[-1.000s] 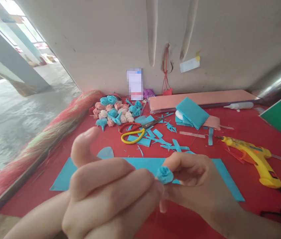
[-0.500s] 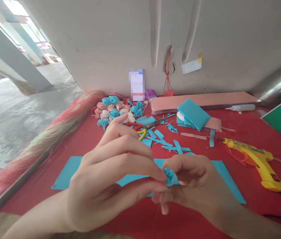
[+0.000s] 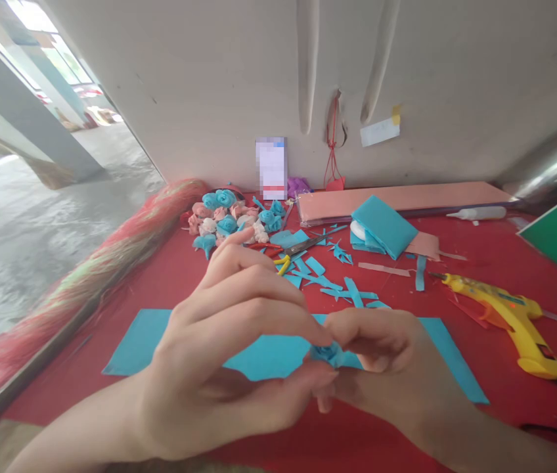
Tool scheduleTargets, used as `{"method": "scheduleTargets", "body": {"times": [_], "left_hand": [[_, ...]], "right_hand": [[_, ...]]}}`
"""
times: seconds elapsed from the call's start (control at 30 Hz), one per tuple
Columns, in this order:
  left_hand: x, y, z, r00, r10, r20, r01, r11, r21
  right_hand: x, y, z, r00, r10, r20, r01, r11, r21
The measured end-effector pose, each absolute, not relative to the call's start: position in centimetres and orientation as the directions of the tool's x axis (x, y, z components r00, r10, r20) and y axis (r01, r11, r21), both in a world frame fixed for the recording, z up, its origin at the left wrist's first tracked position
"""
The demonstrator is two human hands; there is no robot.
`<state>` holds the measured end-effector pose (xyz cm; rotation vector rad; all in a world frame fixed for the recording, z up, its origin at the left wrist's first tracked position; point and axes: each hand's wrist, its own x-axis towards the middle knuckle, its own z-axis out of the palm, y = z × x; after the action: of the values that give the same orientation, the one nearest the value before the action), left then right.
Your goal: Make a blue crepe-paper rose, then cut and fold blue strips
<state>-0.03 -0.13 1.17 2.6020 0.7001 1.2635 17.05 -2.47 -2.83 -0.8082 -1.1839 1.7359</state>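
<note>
A small blue crepe-paper rose (image 3: 326, 355) is pinched between both hands, its lower part hidden by fingers. My left hand (image 3: 234, 341) grips it from the left with thumb and forefinger, the other fingers loosely bent above. From the right, my right hand (image 3: 387, 361) closes on the same rose with curled fingers. Beneath the hands a long blue crepe-paper strip (image 3: 266, 358) lies across the red tabletop (image 3: 278, 440). Beyond them are yellow-and-red-handled scissors (image 3: 295, 249) among blue paper scraps (image 3: 352, 292).
A heap of blue, pink and white paper roses (image 3: 226, 223) sits at the back left. A yellow glue gun (image 3: 510, 309) lies on the right, near folded blue paper (image 3: 384, 226), a glue bottle (image 3: 480, 213) and a pink paper pack (image 3: 401, 200). A phone (image 3: 272, 167) leans on the wall.
My left thumb and forefinger have shifted right and now cover more of the rose, which has turned and moved slightly left. My right hand has barely moved.
</note>
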Motion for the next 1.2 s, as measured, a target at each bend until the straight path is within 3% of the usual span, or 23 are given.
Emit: {"method": "scheduleTargets", "body": {"times": [0.23, 0.4, 0.5, 0.6, 0.73, 0.9, 1.0, 1.2], "left_hand": [[-0.1, -0.1, 0.7, 0.543, 0.492, 0.680, 0.312, -0.870, 0.380], [0.0, -0.1, 0.4, 0.566, 0.508, 0.649, 0.288, -0.860, 0.421], [0.1, 0.1, 0.6, 0.595, 0.484, 0.642, 0.267, -0.872, 0.410], [0.3, 0.3, 0.7, 0.588, 0.486, 0.646, 0.239, -0.868, 0.436], [0.4, 0.5, 0.4, 0.552, 0.583, 0.596, 0.224, -0.793, 0.567], [0.0, 0.8, 0.3, 0.613, 0.667, 0.424, 0.155, -0.628, 0.763], [-0.2, 0.7, 0.2, 0.617, 0.706, 0.348, 0.130, -0.527, 0.840], [0.0, 0.5, -0.2, 0.605, 0.775, 0.185, 0.104, -0.307, 0.946]], "right_hand": [[16.9, -2.4, -3.0, -0.245, 0.946, 0.211, -0.172, 0.171, -0.970], [17.4, -2.2, -3.3, -0.138, 0.825, 0.548, -0.066, 0.544, -0.837], [17.7, -2.1, -3.3, -0.114, 0.777, 0.619, -0.011, 0.622, -0.783], [17.7, -2.3, -3.0, -0.092, 0.854, 0.512, -0.017, 0.513, -0.858], [17.4, -2.5, -2.7, -0.108, 0.982, 0.156, -0.176, 0.136, -0.975], [17.4, -2.2, -2.6, -0.250, 0.964, -0.089, -0.382, -0.183, -0.906], [17.4, -2.0, -2.4, -0.295, 0.944, -0.151, -0.410, -0.268, -0.872], [17.2, -2.2, -1.9, -0.286, 0.942, -0.178, -0.364, -0.279, -0.889]]}}
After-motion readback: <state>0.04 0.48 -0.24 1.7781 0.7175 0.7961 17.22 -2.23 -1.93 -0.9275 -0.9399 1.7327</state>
